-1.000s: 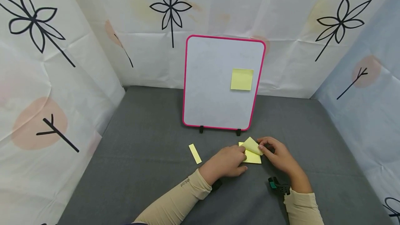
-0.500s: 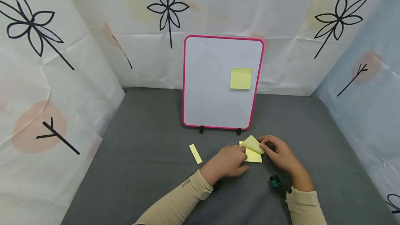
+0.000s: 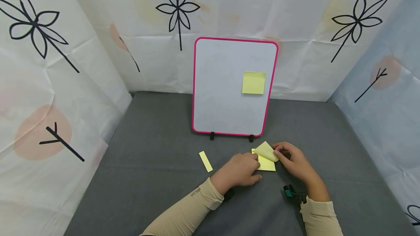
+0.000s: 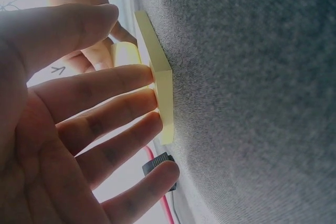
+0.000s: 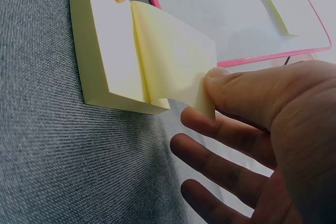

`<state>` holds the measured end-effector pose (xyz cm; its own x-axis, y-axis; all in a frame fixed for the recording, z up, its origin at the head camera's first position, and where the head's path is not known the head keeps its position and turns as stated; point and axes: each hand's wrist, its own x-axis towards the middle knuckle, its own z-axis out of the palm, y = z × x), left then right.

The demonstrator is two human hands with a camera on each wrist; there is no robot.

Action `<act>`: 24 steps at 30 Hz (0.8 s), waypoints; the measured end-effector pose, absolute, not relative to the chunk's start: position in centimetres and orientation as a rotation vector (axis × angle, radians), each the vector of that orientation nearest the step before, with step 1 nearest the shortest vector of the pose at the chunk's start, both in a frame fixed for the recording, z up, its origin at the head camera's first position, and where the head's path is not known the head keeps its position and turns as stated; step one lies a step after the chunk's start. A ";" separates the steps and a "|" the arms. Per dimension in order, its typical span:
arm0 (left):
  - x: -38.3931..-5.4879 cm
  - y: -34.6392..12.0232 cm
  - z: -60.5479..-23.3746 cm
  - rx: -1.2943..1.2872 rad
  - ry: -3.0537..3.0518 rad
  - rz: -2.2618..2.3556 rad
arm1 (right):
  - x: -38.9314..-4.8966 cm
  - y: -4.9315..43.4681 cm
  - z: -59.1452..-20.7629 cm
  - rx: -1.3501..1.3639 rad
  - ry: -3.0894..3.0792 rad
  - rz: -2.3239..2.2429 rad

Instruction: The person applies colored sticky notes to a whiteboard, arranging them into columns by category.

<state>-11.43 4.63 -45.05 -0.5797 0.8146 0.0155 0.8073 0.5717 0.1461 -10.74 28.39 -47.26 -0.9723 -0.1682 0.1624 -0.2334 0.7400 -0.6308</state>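
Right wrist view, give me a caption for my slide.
The right hand pinches the lifted top sheet of a yellow sticky-note pad, a pink-edged whiteboard beyond.

The tabletop [image 3: 154,126] across from me is dark grey with a woven, faintly creased surface. A thick pad of yellow sticky notes [image 3: 266,166] lies flat on it, a narrow yellow paper strip [image 3: 205,161] lies apart to its left, and a pink-edged whiteboard [image 3: 223,90] stands behind them on small black feet [image 3: 212,136].

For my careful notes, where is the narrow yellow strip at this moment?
In the head view, the yellow strip lies on the gray table, left of the left hand.
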 end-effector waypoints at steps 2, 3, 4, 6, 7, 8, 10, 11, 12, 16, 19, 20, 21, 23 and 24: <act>-11.4 4.7 -45.1 1.405 2.734 0.203 | -10.8 28.4 -47.3 0.333 -2.831 1.050; -11.4 4.7 -45.0 1.401 2.731 0.201 | -10.8 28.5 -47.3 0.335 -2.827 1.047; -11.4 4.7 -45.0 1.398 2.730 0.199 | -10.8 28.5 -47.3 0.336 -2.824 1.044; -11.4 4.7 -45.0 1.394 2.726 0.201 | -10.8 28.5 -47.3 0.335 -2.824 1.039; -11.4 4.7 -44.9 1.394 2.727 0.202 | -10.7 28.5 -47.2 0.336 -2.824 1.039; -11.4 4.7 -44.9 1.393 2.728 0.202 | -10.7 28.5 -47.2 0.336 -2.824 1.037; -11.4 4.7 -44.9 1.393 2.733 0.201 | -10.7 28.5 -47.2 0.331 -2.825 1.031; -11.4 4.7 -45.0 1.390 2.735 0.201 | -10.7 28.4 -47.2 0.329 -2.825 1.030; -11.4 4.7 -45.0 1.385 2.735 0.198 | -10.7 28.4 -47.2 0.327 -2.825 1.027; -11.3 4.8 -45.0 1.361 2.733 0.191 | -10.7 28.4 -47.2 0.315 -2.826 1.014; -11.3 4.8 -44.9 1.351 2.730 0.188 | -10.7 28.4 -47.2 0.312 -2.825 1.011; -11.3 4.8 -44.9 1.350 2.730 0.188 | -10.7 28.4 -47.2 0.312 -2.824 1.011; -11.3 4.8 -44.9 1.349 2.731 0.188 | -10.7 28.4 -47.2 0.312 -2.823 1.012; -11.4 4.8 -45.0 1.349 2.732 0.188 | -10.7 28.4 -47.2 0.313 -2.820 1.017; -11.4 4.8 -45.0 1.348 2.733 0.189 | -10.7 28.4 -47.2 0.313 -2.819 1.019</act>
<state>-11.37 4.80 -45.04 -0.6071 0.7943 -0.0241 0.7834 0.6033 0.1495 -10.73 28.43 -47.20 -0.9704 -0.1504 0.1888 -0.2364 0.7508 -0.6168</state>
